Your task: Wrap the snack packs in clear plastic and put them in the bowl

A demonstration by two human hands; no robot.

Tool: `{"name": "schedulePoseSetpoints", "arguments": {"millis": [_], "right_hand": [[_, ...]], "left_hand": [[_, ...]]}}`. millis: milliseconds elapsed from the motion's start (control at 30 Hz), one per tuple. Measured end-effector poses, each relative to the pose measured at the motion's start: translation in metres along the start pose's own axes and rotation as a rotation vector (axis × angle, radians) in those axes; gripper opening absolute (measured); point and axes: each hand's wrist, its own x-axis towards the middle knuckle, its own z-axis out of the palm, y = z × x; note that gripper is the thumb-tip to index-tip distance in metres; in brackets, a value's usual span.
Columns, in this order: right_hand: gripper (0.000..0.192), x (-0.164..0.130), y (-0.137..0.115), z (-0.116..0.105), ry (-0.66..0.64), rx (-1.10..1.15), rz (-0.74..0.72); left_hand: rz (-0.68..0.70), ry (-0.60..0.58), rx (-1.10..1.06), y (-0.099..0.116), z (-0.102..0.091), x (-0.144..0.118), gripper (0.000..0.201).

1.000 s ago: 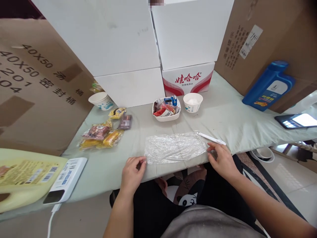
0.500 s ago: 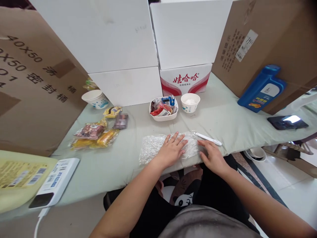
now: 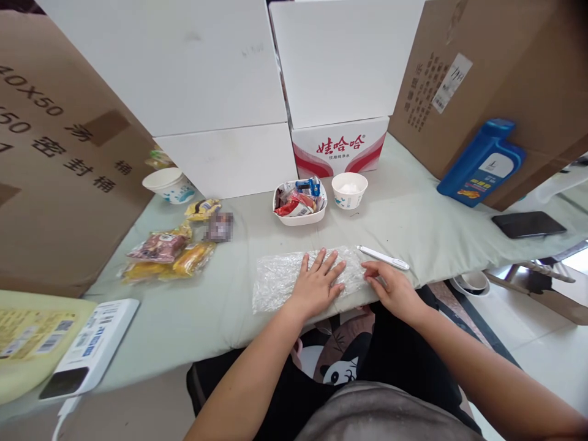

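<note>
A crinkled piece of clear plastic film lies flattened near the front edge of the covered table; whether it is a bag or a sheet I cannot tell. My left hand rests flat on its middle with the fingers spread. At its right end, the thumb and forefinger of my right hand close on the film's edge. Just beyond those fingers lies a slim white utility knife. Behind the film, a white bowl holds wrapped snacks, beside a paper cup with something white inside.
Wrapped snacks and another paper cup are on the left. A white power bank with a cable lies near a yellowish jug. White boxes stand behind. On the right are a blue bottle and a phone.
My right thumb and forefinger have come closer together at the film's right edge. My left hand stays spread on the film. The whole view has shifted slightly.
</note>
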Motion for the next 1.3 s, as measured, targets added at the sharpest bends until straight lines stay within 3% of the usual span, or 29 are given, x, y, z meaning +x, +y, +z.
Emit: {"name": "schedulePoseSetpoints", "arguments": {"millis": [133,300,467,600,733,833,933,1000,1133,1233,1300], "right_hand": [[0.029,-0.007,0.004,-0.004,0.018,0.1,0.059],[0.051,-0.007,0.006,-0.001,-0.106,0.121,-0.041],[0.056,0.001,0.005,0.001,-0.169,0.035,-0.172],[0.049,-0.001,0.005,0.002,-0.14,0.055,-0.162],[0.049,-0.018,0.005,-0.012,-0.124,0.012,-0.079],[0.042,-0.028,0.002,-0.03,-0.148,-0.12,-0.059],[0.026,-0.026,-0.007,-0.036,-0.057,-0.312,-0.093],[0.031,-0.02,-0.014,-0.029,-0.065,-0.394,-0.196],[0.069,-0.014,-0.011,0.0,-0.281,-0.479,-0.409],[0.077,-0.019,0.004,0.013,-0.341,-0.55,-0.394],[0.075,-0.025,0.013,0.014,-0.339,-0.573,-0.368]], "left_hand": [[-0.003,0.035,0.008,-0.001,0.004,0.0,0.053],[0.002,0.049,0.006,-0.002,0.006,-0.001,0.053],[-0.007,0.025,0.0,-0.001,0.003,0.0,0.054],[-0.015,0.012,0.002,0.0,0.002,0.0,0.054],[0.0,0.046,0.004,-0.001,0.003,-0.001,0.054],[0.003,0.046,0.006,-0.003,0.005,-0.001,0.055],[0.008,0.05,0.008,-0.004,0.007,-0.001,0.055],[0.008,0.053,0.011,-0.002,0.006,-0.001,0.055],[-0.01,0.045,0.011,0.003,0.001,-0.001,0.055],[-0.042,0.015,0.012,-0.007,-0.006,-0.01,0.059],[-0.119,-0.016,0.023,-0.026,-0.012,-0.025,0.062]]}}
